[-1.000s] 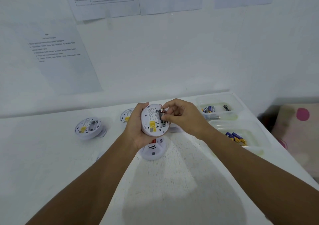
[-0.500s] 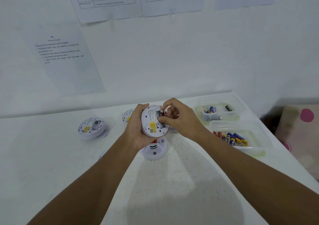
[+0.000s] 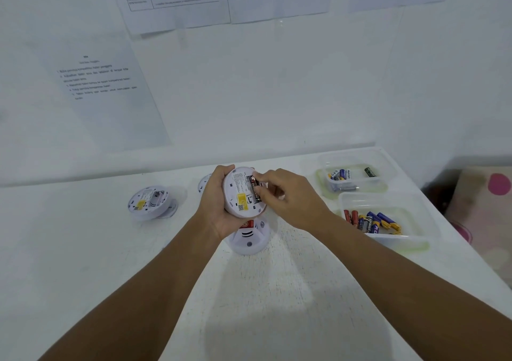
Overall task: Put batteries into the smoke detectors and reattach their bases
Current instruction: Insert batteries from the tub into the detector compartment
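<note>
The smoke detector (image 3: 240, 194) sits gripped in my left hand (image 3: 219, 203), back facing me; right hand (image 3: 291, 197) fingertips press a battery (image 3: 254, 189) into its bay. I count three more detectors, one mostly hidden, and two battery tubs at right.

White round smoke detector (image 3: 240, 194), back up, held tilted, black battery (image 3: 254, 190) seated inside.

Fingertips (image 3: 263, 187) seemingly on battery (image 3: 254, 191) in detector (image 3: 240, 194)
</note>
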The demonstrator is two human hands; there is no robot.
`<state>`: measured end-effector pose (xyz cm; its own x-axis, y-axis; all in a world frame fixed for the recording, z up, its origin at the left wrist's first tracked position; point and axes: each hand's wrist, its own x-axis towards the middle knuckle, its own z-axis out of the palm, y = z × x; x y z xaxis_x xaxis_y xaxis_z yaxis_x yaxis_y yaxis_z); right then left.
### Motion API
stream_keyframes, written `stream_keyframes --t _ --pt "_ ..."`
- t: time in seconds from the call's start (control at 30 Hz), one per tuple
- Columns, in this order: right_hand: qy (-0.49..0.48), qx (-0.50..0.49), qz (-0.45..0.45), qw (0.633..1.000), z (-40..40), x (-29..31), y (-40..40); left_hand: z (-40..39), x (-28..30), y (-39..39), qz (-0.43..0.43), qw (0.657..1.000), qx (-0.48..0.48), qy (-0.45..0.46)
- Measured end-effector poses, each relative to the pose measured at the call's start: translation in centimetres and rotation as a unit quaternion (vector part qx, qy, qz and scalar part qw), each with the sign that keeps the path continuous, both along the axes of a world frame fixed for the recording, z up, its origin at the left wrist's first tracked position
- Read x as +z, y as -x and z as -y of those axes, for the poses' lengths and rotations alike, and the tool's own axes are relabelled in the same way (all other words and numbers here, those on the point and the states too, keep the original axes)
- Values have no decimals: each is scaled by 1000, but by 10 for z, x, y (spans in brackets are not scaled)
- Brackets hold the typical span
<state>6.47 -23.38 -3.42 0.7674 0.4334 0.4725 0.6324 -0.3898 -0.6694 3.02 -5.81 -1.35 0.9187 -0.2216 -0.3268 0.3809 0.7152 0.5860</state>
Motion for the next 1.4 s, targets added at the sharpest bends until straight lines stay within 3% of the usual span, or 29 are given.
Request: stream_keyframes --t 0.23,0.43,0.73,0.9,1.03,1.23,1.4 --pt "178 -57 122 975 -4 -3 7 -5 -2 -1 10 1000 4 -26" --pt "231 -65 164 957 -8 3 9 -11 -1 -7 19 999 -5 -51" --pt "228 -49 85 969 -6 5 2 -8 -1 -11 -3 998 11 -61" --pt "74 -69 33 994 11 14 -8 7 7 -19 15 999 20 -31" --pt "1 -133 10 991 34 24 -21 20 12 -31 19 998 33 -50" --pt "39 -218 -81 972 86 27 -52 46 19 -48 28 997 24 -68" --pt "176 -254 -148 939 129 29 -79 71 19 -61 16 997 -3 -78"
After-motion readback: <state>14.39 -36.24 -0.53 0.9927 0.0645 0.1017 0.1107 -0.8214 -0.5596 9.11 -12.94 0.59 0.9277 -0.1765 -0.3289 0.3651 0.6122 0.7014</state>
